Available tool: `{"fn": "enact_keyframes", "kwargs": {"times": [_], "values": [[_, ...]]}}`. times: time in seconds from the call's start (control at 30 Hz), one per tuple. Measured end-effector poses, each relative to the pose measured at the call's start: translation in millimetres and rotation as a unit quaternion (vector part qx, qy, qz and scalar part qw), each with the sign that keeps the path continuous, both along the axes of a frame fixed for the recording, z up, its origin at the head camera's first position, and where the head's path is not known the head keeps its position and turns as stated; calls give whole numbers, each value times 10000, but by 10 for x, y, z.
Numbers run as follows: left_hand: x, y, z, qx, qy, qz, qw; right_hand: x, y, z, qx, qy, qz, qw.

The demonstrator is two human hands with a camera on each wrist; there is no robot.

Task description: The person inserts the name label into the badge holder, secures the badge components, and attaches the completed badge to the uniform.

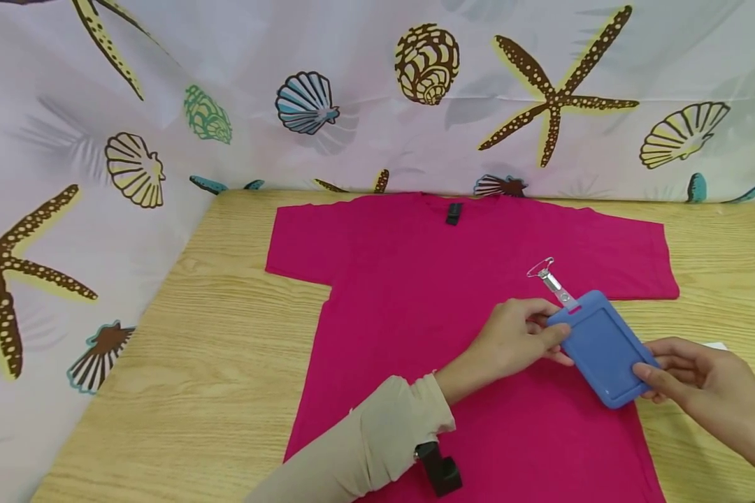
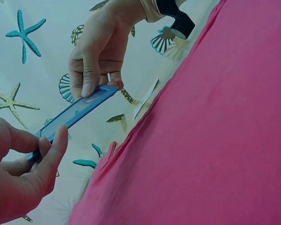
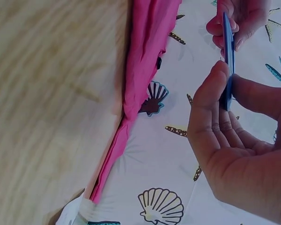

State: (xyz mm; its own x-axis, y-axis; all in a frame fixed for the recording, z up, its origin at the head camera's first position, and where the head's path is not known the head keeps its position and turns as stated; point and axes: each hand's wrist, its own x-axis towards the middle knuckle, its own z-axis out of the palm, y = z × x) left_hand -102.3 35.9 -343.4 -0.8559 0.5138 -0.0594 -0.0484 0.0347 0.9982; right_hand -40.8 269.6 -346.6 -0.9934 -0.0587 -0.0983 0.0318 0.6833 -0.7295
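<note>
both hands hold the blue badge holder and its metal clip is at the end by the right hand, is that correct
No: the head view shows the metal clip at the end by the left hand, not the right hand. Both do hold the blue badge holder.

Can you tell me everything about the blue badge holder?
The badge holder is a flat blue rectangle with rounded corners, and it looks like plastic. A raised rim frames its face. Through the slot at its top end goes a clear strap with a shiny, metal-looking clip and pin. It's held up, tilted, over the pink shirt. The left hand pinches its upper-left corner; the right hand pinches its lower-right corner.
</note>
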Motion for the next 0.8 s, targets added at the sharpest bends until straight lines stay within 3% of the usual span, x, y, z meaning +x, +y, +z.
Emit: {"fn": "enact_keyframes", "kwargs": {"times": [0.17,0.43,0.8], "values": [[30,-66,-17,81,76,45,9999,-3,-42,32,-32,102,92,9999],[66,-204,-34,14,81,79,9999,-29,-58,94,-451,-336,294,9980],[132,-425,-65,51,-244,-59,9997,-55,-175,131,-436,-146,409,9981]]}}
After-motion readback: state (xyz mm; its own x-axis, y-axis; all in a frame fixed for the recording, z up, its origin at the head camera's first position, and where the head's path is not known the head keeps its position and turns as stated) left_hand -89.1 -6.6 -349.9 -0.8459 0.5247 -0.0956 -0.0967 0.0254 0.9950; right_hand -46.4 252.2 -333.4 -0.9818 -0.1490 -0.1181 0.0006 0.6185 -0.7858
